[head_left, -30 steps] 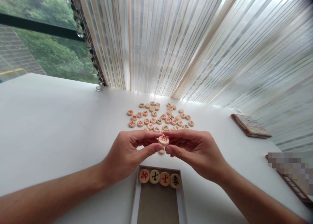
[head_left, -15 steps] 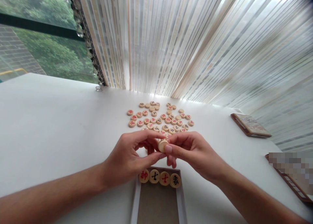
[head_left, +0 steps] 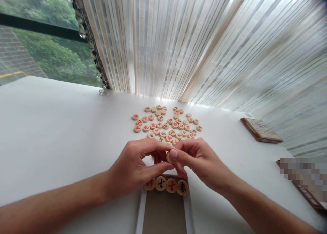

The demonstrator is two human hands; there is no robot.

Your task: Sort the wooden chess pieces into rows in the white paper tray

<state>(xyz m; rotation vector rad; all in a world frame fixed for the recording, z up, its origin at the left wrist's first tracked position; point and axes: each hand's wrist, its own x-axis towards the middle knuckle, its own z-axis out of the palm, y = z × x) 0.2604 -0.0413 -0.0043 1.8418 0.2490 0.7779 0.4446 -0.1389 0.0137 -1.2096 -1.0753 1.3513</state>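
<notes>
Just beyond the open box (head_left: 190, 210), a round wooden xiangqi piece (head_left: 169, 159) is held up between my hands. My right hand (head_left: 196, 159) pinches it, the thumb lying across its face and covering much of it. On the other side, my left hand (head_left: 139, 159) curls its index finger and thumb around the piece's edge. A row of xiangqi pieces stands at the box's far end: a red one (head_left: 150, 183) partly under my left hand, a black-marked one (head_left: 160, 183), another red one (head_left: 171, 185) and a black-marked one (head_left: 183, 187).
Many loose xiangqi pieces (head_left: 175, 125) lie spread on the white table (head_left: 63, 131) beyond my hands, some face down. At the right are a brown-edged flat box (head_left: 263, 130) and another brown-edged item (head_left: 310, 194), partly blurred out. A striped curtain (head_left: 163, 43) hangs behind the table.
The held piece has turned and dropped slightly, and my right thumb now covers more of its face. My left hand has barely moved.
</notes>
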